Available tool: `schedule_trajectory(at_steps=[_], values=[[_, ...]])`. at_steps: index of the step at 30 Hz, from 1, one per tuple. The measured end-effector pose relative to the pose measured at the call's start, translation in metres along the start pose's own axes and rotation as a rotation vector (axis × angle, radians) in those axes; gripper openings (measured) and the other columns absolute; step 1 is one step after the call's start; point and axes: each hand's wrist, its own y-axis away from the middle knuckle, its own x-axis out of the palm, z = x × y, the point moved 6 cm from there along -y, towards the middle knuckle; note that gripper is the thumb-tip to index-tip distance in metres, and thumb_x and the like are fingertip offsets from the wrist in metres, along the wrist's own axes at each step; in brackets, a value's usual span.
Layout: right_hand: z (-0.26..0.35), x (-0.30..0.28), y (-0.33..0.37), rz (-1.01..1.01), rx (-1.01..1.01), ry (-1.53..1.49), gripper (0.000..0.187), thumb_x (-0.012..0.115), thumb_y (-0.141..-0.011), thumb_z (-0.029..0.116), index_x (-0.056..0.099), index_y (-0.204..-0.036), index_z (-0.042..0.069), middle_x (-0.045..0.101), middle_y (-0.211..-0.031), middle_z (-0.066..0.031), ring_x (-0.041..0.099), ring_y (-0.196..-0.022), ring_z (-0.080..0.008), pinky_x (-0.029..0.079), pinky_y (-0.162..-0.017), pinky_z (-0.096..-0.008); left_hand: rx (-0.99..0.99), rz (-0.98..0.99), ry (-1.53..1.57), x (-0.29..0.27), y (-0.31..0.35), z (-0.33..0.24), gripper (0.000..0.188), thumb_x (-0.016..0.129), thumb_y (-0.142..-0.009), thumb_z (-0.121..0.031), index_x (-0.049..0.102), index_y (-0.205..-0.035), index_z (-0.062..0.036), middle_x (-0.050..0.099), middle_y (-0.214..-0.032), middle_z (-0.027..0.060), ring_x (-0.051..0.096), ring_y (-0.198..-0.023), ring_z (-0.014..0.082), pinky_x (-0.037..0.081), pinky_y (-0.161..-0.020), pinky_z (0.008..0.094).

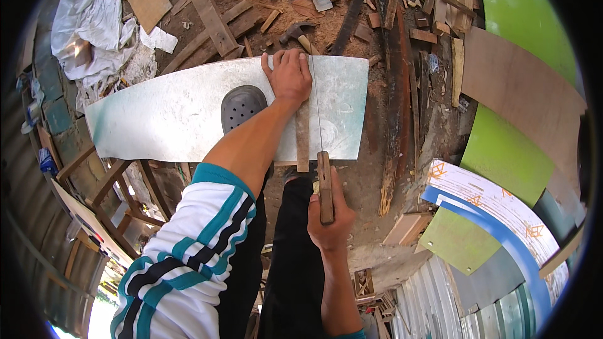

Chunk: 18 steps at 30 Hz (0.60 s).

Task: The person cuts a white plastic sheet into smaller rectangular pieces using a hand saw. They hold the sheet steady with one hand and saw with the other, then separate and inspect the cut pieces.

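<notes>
A pale, whitish sheet or board [169, 107] lies across the middle, worn and tinted green at its ends. My left hand [290, 78] bears down at its far edge, fingers bent, on the upper end of a narrow wooden strip [303, 138]. My right hand [331, 216] is closed round the wooden handle of a hand saw [325, 188] at the near edge. Its blade, seen edge-on as a thin dark line, runs away from me over the board, just right of the strip. A grey clog [242, 107] on my foot rests on the board.
A claw hammer [298, 32] lies just past the far edge, among wood offcuts [213, 12] and sawdust. White cloth or sacking [88, 25] is heaped at far left. Long dark timbers [396, 88] and green panels [527, 12] lie right; a wooden frame [113, 185] stands left.
</notes>
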Motion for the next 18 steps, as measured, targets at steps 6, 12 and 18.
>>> schedule_trajectory(at_steps=[6, 12, 18], values=[[0.007, 0.002, 0.005, 0.019, 0.047, 0.006, 0.060, 0.066, -0.086, 0.005, 0.050, -0.143, -0.005, 0.075, -0.096, -0.0161, 0.068, -0.061, -0.0151, 0.053, -0.056, -0.0284, 0.016, -0.033, -0.016, 0.000, 0.000, 0.002, 0.030, 0.039, -0.105, -0.029, 0.062, -0.111, -0.0107, 0.066, -0.114, 0.0067, 0.049, -0.125, 0.0252, 0.009, -0.120, 0.0521], [0.005, 0.012, 0.002, -0.002, 0.033, -0.017, 0.060, 0.064, -0.087, 0.006, 0.049, -0.144, -0.004, 0.074, -0.088, -0.0175, 0.069, -0.057, -0.0189, 0.053, -0.053, -0.0312, 0.023, -0.048, 0.010, 0.002, -0.001, 0.004, 0.030, 0.040, -0.104, -0.030, 0.063, -0.110, -0.0113, 0.067, -0.113, 0.0069, 0.050, -0.125, 0.0262, 0.009, -0.119, 0.0528], [0.002, 0.016, -0.002, -0.002, 0.032, -0.046, 0.059, 0.063, -0.088, 0.006, 0.048, -0.144, -0.005, 0.072, -0.081, -0.0148, 0.068, -0.061, -0.0149, 0.053, -0.057, -0.0285, 0.020, -0.034, -0.004, 0.004, 0.001, 0.006, 0.031, 0.039, -0.105, -0.031, 0.062, -0.111, -0.0120, 0.067, -0.112, 0.0062, 0.050, -0.125, 0.0255, 0.010, -0.119, 0.0524]])
